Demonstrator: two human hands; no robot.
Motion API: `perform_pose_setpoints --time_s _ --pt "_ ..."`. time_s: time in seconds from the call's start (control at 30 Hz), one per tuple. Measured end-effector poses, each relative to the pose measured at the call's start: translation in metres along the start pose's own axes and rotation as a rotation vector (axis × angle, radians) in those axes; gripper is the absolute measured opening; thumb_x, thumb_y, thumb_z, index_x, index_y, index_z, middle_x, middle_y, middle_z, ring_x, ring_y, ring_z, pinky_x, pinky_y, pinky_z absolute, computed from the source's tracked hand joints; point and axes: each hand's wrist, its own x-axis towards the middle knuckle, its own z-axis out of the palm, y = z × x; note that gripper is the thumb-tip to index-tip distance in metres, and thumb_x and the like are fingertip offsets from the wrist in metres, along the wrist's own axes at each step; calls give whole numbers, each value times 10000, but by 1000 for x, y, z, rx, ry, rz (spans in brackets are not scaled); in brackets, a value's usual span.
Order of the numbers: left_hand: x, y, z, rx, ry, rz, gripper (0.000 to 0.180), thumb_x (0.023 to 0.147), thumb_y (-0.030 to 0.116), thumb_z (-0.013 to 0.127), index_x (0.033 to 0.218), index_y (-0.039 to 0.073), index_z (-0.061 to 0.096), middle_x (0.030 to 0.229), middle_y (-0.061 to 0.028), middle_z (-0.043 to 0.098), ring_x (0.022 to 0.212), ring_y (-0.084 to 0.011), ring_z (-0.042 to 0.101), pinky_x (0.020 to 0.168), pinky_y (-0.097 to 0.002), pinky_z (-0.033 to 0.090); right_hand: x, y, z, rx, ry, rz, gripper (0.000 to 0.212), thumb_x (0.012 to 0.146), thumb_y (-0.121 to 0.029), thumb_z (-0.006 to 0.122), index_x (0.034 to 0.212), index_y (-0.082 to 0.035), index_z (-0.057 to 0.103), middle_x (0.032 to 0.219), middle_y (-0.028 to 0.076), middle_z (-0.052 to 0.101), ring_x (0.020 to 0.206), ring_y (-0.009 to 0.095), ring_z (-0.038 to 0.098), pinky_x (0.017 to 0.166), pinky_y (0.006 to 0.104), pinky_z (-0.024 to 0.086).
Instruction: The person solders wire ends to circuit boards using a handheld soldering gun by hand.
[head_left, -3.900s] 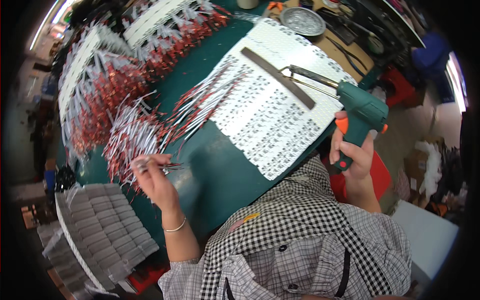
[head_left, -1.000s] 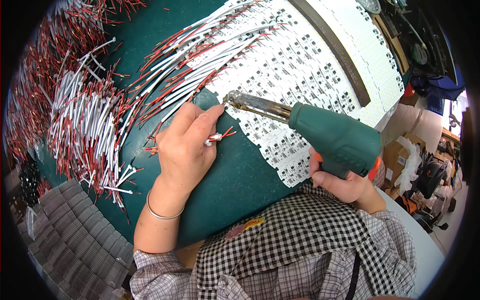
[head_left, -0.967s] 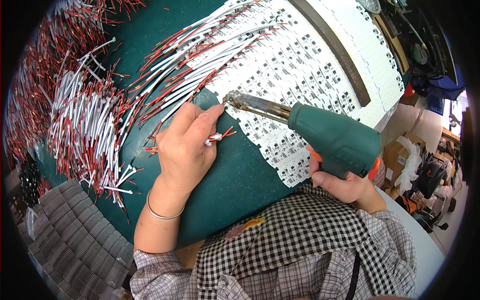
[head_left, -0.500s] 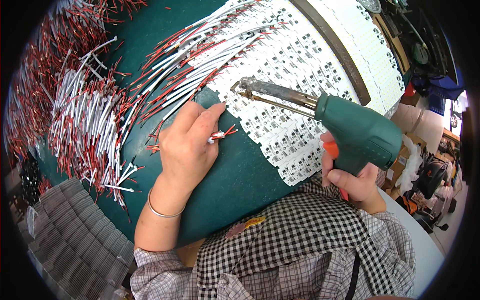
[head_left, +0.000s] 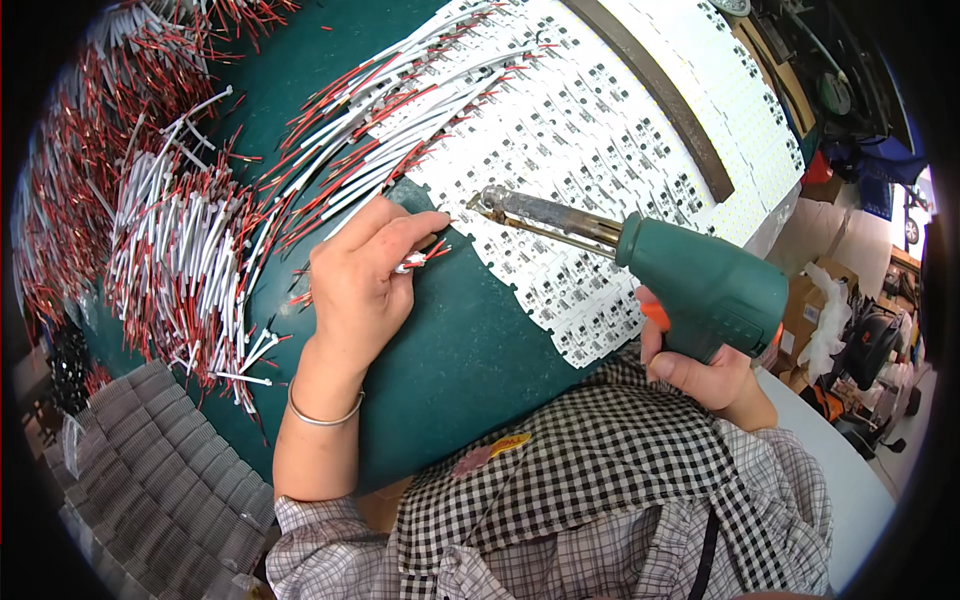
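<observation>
My right hand [head_left: 700,370] is wrapped round the grip of a green soldering gun [head_left: 700,285] with an orange trigger. Its metal nozzle points left, and the tip is over the left edge of the white circuit boards [head_left: 590,265], beside my left fingertips. My left hand [head_left: 365,270] is closed on a few short red-and-white wires [head_left: 412,264], whose ends stick out below the index finger. That finger reaches to the boards' edge; whether a wire touches the tip is too small to tell. Wires with white sleeves [head_left: 400,140] lie across the boards' far left part.
Heaps of red and white wires [head_left: 180,250] cover the left of the green table [head_left: 470,350]. A dark curved bar [head_left: 665,95] lies across the boards. Stacked grey ridged pieces [head_left: 160,460] stand at the lower left. Cartons [head_left: 815,305] and clutter are at the right.
The soldering gun has shifted left and slightly down, its tip now nearer my left fingertips. My left hand has moved a little left and turned slightly, still holding the wires.
</observation>
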Motion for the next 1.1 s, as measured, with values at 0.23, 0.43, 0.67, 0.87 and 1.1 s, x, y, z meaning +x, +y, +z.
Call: perform_pose_setpoints --time_s 0.23,0.43,0.67,0.87,1.1 --pt "-3 -1 -1 63 -13 34 495 547 -197 517 936 38 714 704 -83 590 621 -191 606 559 -276 484 2 7 2 -109 -84 -55 460 849 -41 620 1281 -3 467 865 114 605 709 133 579 590 256 498" --pt "-3 0 0 95 16 68 455 562 -170 547 925 47 717 704 -81 591 608 -194 601 534 -279 474 8 -3 20 1 130 145 111 732 12 663 836 -13 632 792 51 629 696 152 605 620 279 487" --pt "-7 -3 6 194 77 159 386 568 -88 611 907 77 692 698 -43 552 570 -209 569 491 -322 455 4 9 14 -269 -78 -91 150 853 -5 580 1002 -16 563 824 59 593 719 132 583 617 275 493" --pt "-6 2 3 226 42 150 423 561 -140 558 917 37 700 724 -76 603 592 -205 601 508 -296 469 0 10 17 -462 51 -245 226 728 -12 706 936 8 619 858 82 657 707 167 626 637 286 499" --pt "-4 3 4 261 60 171 352 574 -69 627 890 77 675 694 -44 525 544 -208 538 484 -323 437 3 -12 19 132 137 12 489 793 68 608 1259 49 460 1158 155 566 716 163 581 580 275 523"
